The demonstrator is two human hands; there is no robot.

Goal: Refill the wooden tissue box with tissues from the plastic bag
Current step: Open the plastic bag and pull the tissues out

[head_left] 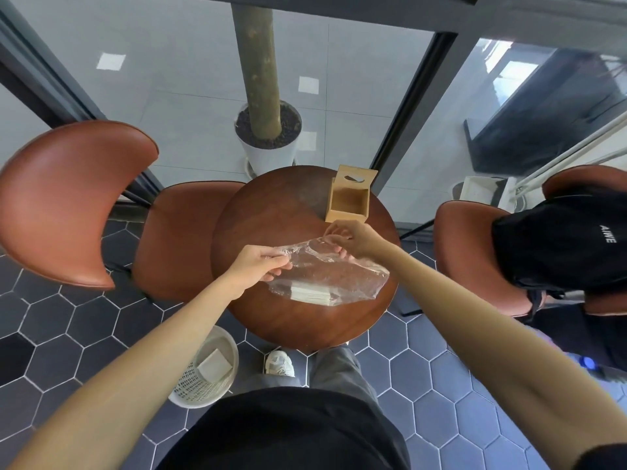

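Two hands are seen over the round tabletop (271, 317), and both are pinching the clear plastic bag (339, 276). The left hand (252, 266) is closed on the near-left part of the bag's mouth, with its fingers (281, 262) pressed together on the thin plastic. The right hand (353, 237) is closed on the far part of the mouth, with its fingers (330, 239) curled and pinching the edge. The mouth is held up and stretched between them.

The rest of the bag sags down to the tabletop. The white tissues (310, 295) are lying at the bottom of the bag, toward the person and a little to the right of the left hand. The stack is lying flat, and its long side runs roughly from left to right, tilted a bit.

The wooden tissue box (349, 201) is standing on the far side of the tabletop, just past the right hand. Its open side is turned up, it looks empty, and its lid is tipped back.

The right hand is nearer to the box. It seems the bag must be opened wider before the tissues can be reached.
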